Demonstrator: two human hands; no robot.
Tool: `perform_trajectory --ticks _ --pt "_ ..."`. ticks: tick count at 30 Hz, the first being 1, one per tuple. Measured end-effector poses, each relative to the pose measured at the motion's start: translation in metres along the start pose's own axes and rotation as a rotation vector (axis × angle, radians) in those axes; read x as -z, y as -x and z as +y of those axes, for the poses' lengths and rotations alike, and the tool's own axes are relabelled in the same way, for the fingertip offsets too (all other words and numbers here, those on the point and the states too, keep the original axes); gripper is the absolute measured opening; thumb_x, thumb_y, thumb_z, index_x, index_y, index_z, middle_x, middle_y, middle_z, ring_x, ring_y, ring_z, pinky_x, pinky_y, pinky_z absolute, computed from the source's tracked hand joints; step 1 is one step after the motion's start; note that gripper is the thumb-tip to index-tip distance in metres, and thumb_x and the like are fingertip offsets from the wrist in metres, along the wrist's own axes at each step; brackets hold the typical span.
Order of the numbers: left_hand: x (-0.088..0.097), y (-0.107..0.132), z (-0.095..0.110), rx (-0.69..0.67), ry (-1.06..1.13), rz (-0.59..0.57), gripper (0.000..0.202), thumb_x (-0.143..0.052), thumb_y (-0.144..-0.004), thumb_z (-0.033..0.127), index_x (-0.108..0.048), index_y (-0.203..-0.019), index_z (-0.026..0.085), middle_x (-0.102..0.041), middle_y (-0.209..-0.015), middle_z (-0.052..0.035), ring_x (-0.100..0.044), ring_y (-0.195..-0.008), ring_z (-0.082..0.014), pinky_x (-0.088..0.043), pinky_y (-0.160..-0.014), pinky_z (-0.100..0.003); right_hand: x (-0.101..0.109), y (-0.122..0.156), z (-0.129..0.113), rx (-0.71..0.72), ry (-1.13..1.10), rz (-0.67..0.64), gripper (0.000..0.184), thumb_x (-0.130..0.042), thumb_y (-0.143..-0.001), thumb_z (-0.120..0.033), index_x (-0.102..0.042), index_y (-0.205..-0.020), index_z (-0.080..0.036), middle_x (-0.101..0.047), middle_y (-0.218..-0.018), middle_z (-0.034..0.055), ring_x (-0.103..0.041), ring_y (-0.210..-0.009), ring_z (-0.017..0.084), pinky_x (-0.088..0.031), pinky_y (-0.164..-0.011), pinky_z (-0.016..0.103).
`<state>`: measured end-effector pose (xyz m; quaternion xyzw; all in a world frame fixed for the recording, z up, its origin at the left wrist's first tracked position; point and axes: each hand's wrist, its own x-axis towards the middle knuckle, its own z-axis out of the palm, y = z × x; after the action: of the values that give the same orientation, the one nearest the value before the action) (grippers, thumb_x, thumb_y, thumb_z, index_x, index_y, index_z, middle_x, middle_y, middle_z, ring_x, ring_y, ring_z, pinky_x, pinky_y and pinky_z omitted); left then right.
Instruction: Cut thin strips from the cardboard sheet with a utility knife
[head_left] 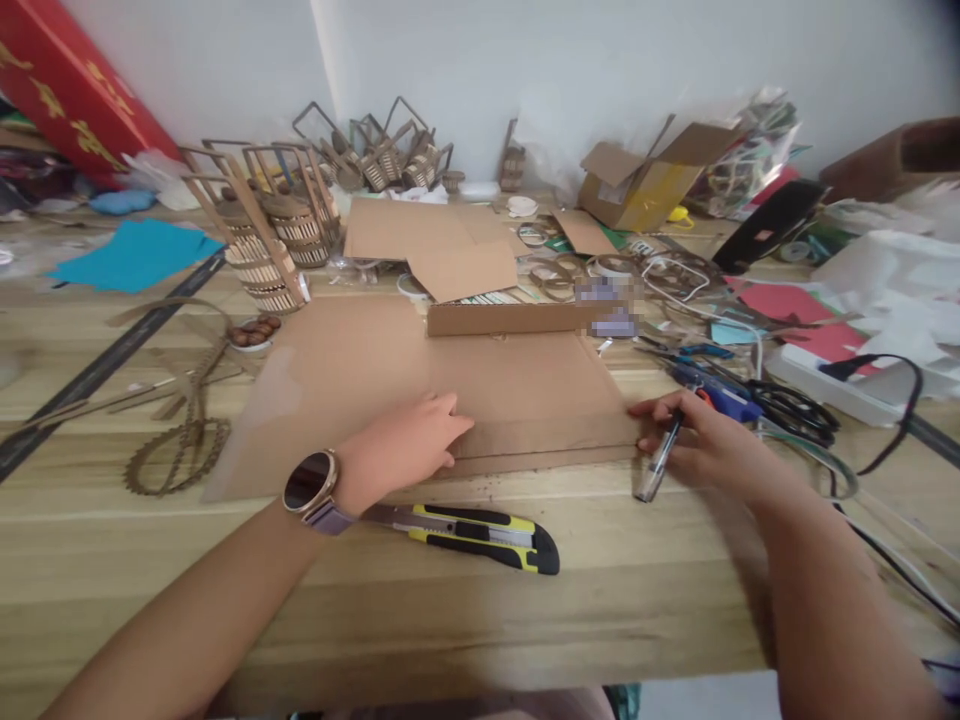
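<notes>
A large brown cardboard sheet (352,370) lies flat on the wooden table (465,610). My left hand (401,445), with a watch on its wrist, rests flat on the sheet's near edge, fingers stretched out together. My right hand (694,440) is closed round a pen (661,460) and touches the sheet's right corner. A yellow and black utility knife (480,535) lies on the table just in front of my left wrist.
A cardboard strip (510,318) stands on edge at the sheet's far side. Scissors (787,405) and cables lie at the right, a dark ruler (112,360) and wooden cut-outs at the left. Small wooden baskets (285,240), cardboard pieces and an open box (645,180) crowd the back.
</notes>
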<state>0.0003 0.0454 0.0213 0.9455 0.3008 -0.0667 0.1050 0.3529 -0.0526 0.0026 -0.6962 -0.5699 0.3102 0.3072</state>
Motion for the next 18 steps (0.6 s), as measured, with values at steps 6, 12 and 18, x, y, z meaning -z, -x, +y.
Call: perform_trajectory --ticks 6,12,18 --pt "0.0074 0.0039 -0.0014 0.049 -0.034 -0.063 0.039 -0.067 -0.086 0.023 -0.060 -0.125 0.021 -0.059 -0.111 -0.0080 -0.059 -0.101 -0.0258 -0.043 -0.076 -0.032 0.0007 -0.0030 0.0035 -0.001 0.005 0.013 0.040 -0.074 -0.060 -0.040 -0.043 -0.081 -0.026 -0.066 -0.111 0.0106 -0.067 -0.081 0.022 -0.056 -0.072 0.038" --pt "0.0063 0.0050 -0.0004 0.039 -0.043 -0.063 0.040 -0.068 -0.086 0.024 -0.060 -0.126 0.020 -0.060 -0.108 -0.0076 -0.060 -0.099 -0.0258 -0.043 -0.075 -0.032 0.0004 -0.0048 0.0042 0.010 -0.014 0.005 0.042 -0.077 -0.056 -0.040 -0.046 -0.080 -0.026 -0.066 -0.106 0.0100 -0.066 -0.093 0.026 -0.055 -0.077 0.038" --pt "0.0071 0.0053 0.0011 0.049 -0.049 -0.079 0.042 -0.067 -0.087 0.022 -0.059 -0.128 0.022 -0.059 -0.106 -0.0075 -0.060 -0.097 -0.0259 -0.044 -0.073 -0.032 0.0016 -0.0039 0.0092 -0.010 -0.076 -0.027 0.040 -0.077 -0.060 -0.041 -0.047 -0.081 -0.025 -0.064 -0.112 0.0107 -0.066 -0.077 0.021 -0.055 -0.069 0.037"
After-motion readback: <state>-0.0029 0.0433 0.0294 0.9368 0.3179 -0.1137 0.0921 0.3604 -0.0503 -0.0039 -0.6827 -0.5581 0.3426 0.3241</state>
